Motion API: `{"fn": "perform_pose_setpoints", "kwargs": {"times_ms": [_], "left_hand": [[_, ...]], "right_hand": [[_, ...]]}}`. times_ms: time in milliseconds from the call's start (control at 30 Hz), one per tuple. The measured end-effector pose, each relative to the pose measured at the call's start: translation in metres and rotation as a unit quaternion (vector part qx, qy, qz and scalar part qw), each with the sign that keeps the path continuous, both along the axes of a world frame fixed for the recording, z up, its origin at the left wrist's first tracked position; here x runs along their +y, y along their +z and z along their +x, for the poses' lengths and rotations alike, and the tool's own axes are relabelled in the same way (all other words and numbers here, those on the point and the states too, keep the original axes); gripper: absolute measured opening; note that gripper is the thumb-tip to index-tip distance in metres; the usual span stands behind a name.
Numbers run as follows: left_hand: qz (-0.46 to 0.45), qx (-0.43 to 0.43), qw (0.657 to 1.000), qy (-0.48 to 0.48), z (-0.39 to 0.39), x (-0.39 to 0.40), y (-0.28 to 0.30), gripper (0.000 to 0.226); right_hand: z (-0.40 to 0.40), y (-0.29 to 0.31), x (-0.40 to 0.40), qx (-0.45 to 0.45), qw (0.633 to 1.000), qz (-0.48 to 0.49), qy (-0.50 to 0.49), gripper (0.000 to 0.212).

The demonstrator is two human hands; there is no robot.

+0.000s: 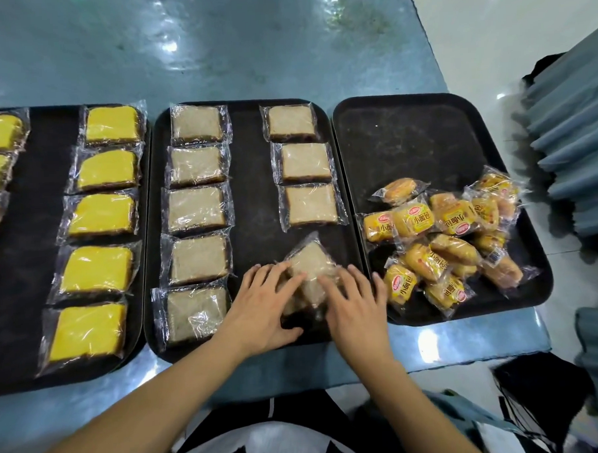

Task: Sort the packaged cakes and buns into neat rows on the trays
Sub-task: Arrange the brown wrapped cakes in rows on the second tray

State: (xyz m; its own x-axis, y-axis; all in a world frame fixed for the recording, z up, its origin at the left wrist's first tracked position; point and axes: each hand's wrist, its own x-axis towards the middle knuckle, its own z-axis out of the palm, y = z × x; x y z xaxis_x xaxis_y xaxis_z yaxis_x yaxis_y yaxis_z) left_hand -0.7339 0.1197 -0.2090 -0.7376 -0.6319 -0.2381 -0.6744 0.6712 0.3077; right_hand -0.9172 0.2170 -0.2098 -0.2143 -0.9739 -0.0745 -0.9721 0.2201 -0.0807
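While both hands sit on the loose pile of brown cakes [310, 270] at the near end of the middle tray [251, 194], nothing is lifted. Left hand [263, 306] lies flat with fingers spread on the pile's left side; right hand [355, 302] lies likewise on its right side. Fingers look straight, pressing rather than gripping; can't tell if the thumbs hook under the wrap.

State of trays:
- Middle tray: left row of five brown cakes done; right row [305, 164] has three, with the pile just below it, skewed.
- Left tray [50, 374]: yellow cakes [101, 214] already in rows.
- Right tray [424, 135]: small buns [438, 240] in an unsorted heap at its near half, far half bare.

Handling, my read:
- Cakes look light and soft and will squash under a hard pinch. The clear film is slick and crinkly, so stacked packs probably slide on each other.
- Best hold is on the two short sides of the cake body, thumb against fingers, light pressure. Sealed film ends are an option but let the pack swing.
- Take the top pack alone and square it under the third cake of the right row.
- Buns are puffier and rounder, likely to roll, so place them flat side down.
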Motion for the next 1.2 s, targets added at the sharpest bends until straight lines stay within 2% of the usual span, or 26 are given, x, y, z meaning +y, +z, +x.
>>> {"fn": "perform_pose_setpoints", "kwargs": {"times_ms": [100,167,267,333,400,500,633,733,800,867,933,1100,1200], "left_hand": [[-0.019,0.022,1.0,-0.007,0.003,0.015,0.007,0.085],[-0.027,0.055,0.998,-0.001,0.002,0.02,0.01,0.073],[-0.033,0.059,0.998,-0.001,0.002,0.013,0.009,0.062],[-0.022,0.034,0.999,-0.016,0.001,0.005,0.003,0.061],[-0.009,0.008,1.0,-0.016,0.0,-0.002,-0.001,0.062],[-0.008,-0.013,1.0,-0.003,-0.009,-0.017,-0.001,0.061],[0.004,-0.024,1.0,0.007,-0.019,-0.031,0.003,0.059],[0.017,-0.007,0.999,0.044,-0.012,-0.027,0.005,0.062],[-0.002,0.011,0.995,0.1,0.002,-0.015,0.005,0.058],[-0.015,0.014,0.992,0.127,0.016,0.004,0.001,0.051],[0.008,0.016,0.993,0.117,0.026,0.025,-0.003,0.053],[0.047,0.047,0.994,0.09,0.021,0.054,-0.01,0.067],[0.054,0.077,0.991,0.095,0.025,0.055,-0.008,0.068]], "right_hand": [[-0.022,0.004,-0.014,0.02,0.999,0.004,-0.03,0.068],[-0.027,0.011,-0.021,-0.001,0.999,-0.029,-0.044,0.07],[-0.015,0.022,-0.021,-0.05,0.994,-0.087,-0.036,0.054],[-0.005,0.016,-0.013,-0.058,0.997,-0.054,-0.013,0.041],[-0.005,0.003,-0.009,-0.074,0.997,-0.01,0.002,0.048],[-0.016,-0.007,-0.023,-0.071,0.997,0.004,0.019,0.059],[-0.021,-0.001,-0.034,-0.099,0.994,-0.034,-0.003,0.063],[-0.015,0.005,-0.013,-0.121,0.987,-0.081,-0.073,0.044],[-0.009,0.003,0.004,-0.128,0.985,-0.061,-0.094,0.037],[-0.005,-0.004,0.013,-0.123,0.988,-0.017,-0.088,0.045],[0.002,-0.009,0.013,-0.125,0.989,0.017,-0.077,0.058],[0.018,0.005,0.008,-0.27,0.955,0.039,-0.116,0.072],[0.011,0.017,0.013,-0.356,0.922,-0.012,-0.154,0.06]]}}
